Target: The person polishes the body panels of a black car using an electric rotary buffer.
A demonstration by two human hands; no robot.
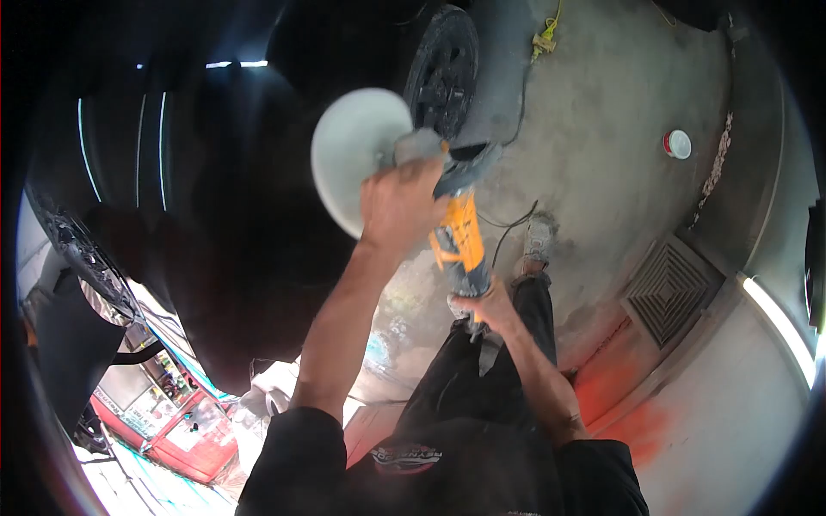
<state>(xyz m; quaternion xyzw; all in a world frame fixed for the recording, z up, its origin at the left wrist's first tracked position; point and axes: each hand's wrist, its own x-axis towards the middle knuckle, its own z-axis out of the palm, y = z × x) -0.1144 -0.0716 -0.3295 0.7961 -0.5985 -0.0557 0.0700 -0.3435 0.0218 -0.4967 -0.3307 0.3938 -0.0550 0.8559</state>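
A yellow and black polisher [463,234] with a large round white pad [348,155] is in both of my hands. My left hand [400,202] is wrapped over the front of it, close behind the pad. Lower down, my right hand [489,305] grips the rear end of the body, near where the cord comes out. The pad's face is turned left toward the side of a glossy black car [232,215]. Whether it touches the paint I cannot tell. The pad and the tool's front look slightly blurred.
A car wheel [445,69] stands just beyond the pad. The dark cord [516,225] trails over the concrete floor to a yellow plug connector [544,41]. A small white tub [677,144] sits farther right, with a floor grate [671,288] and a lit tube lamp [779,327] along the wall.
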